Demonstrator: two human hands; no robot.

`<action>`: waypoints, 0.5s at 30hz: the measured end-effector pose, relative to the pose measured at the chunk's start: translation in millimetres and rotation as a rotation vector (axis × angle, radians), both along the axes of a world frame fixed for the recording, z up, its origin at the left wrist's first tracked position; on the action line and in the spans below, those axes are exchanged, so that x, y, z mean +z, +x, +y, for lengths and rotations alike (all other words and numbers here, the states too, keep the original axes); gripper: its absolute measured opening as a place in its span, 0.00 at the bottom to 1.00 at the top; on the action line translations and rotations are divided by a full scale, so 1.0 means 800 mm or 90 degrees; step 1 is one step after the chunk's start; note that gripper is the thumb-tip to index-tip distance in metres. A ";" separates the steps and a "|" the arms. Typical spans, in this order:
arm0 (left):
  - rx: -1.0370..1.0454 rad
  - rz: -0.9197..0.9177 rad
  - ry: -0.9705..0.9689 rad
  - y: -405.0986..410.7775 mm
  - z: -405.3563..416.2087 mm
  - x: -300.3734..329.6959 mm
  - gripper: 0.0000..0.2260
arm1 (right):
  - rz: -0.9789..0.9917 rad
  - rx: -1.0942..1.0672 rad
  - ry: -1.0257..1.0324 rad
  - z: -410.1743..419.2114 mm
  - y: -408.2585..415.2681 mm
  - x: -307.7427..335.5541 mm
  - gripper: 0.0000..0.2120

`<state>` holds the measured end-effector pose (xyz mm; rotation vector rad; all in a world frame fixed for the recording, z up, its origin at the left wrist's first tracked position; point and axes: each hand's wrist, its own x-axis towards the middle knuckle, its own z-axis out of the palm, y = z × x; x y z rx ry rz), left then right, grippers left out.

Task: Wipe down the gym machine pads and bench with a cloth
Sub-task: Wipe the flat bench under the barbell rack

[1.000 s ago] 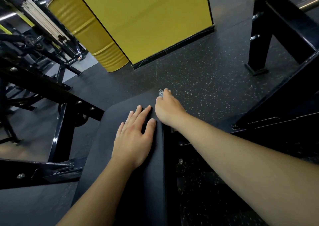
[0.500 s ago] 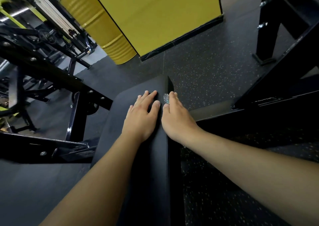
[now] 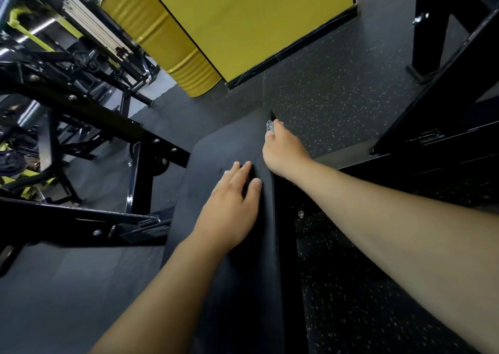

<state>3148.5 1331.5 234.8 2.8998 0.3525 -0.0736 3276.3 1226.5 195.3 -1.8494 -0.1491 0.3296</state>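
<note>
Speckled gym floor [image 3: 337, 97], left hand [image 3: 229, 213] flat on bench [image 3: 216, 151], right hand [image 3: 283, 153] pinching cloth [image 3: 270, 125]

Left hand [image 3: 229, 208] lies on the bench [image 3: 216, 286], right hand [image 3: 283, 151] ahead at its right edge.

I can read no text, number or brand anywhere. At three o'clock, a label on the black frame [image 3: 426, 135] is too blurred for me to make out.
</note>
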 end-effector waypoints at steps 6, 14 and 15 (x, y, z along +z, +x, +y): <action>-0.026 0.001 -0.010 -0.017 0.003 -0.016 0.24 | -0.022 0.010 0.005 -0.007 -0.047 -0.008 0.25; -0.011 -0.055 0.002 -0.017 0.003 -0.027 0.24 | -0.032 0.058 0.046 -0.042 -0.161 -0.019 0.25; -0.009 -0.058 0.002 -0.017 0.003 -0.028 0.24 | -0.040 0.068 0.050 -0.044 -0.172 -0.022 0.25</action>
